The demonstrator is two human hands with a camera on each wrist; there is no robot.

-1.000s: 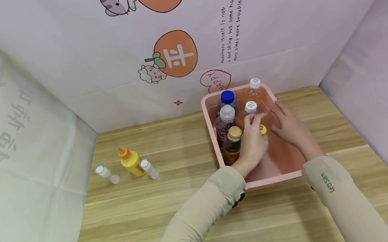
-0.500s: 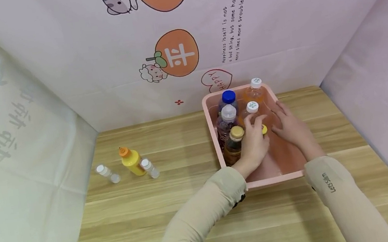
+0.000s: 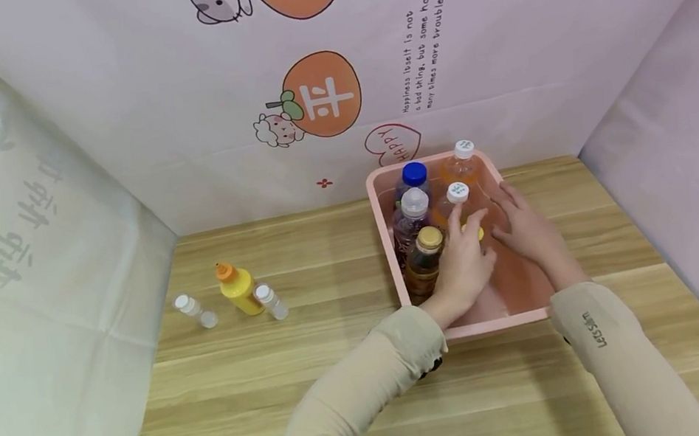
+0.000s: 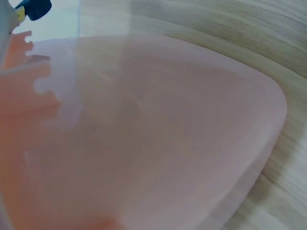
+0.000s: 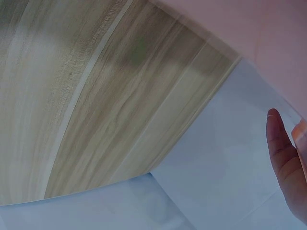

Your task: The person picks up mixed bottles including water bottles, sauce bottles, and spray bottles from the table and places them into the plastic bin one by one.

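Observation:
A pink plastic bin (image 3: 519, 291) holds several upright bottles. My left hand (image 3: 464, 269) reaches into it, thumb and fingers spread around a yellow cap (image 3: 474, 232) that shows between them; the bottle below is hidden. Just left of that hand stands a dark bottle with a gold cap (image 3: 429, 238). My right hand (image 3: 529, 234) rests at the bin's right rim with its fingers extended and the thumb on the inner side. In the right wrist view, a straight finger (image 5: 283, 163) shows beside the bin's wall. The left wrist view shows only the pink bin's surface (image 4: 168, 120).
Other bottles in the bin have a blue cap (image 3: 414, 174), a clear cap (image 3: 414, 201) and white caps (image 3: 457, 192). Left on the wooden table (image 3: 317, 371) stand a yellow squeeze bottle (image 3: 241, 293) and two small clear bottles with white caps (image 3: 271, 302). A printed cloth (image 3: 238, 189) stands behind.
My left hand has shifted slightly right, and its fingers are spread wider around the yellow cap. My right hand stays at the rim. The view has drifted a little.

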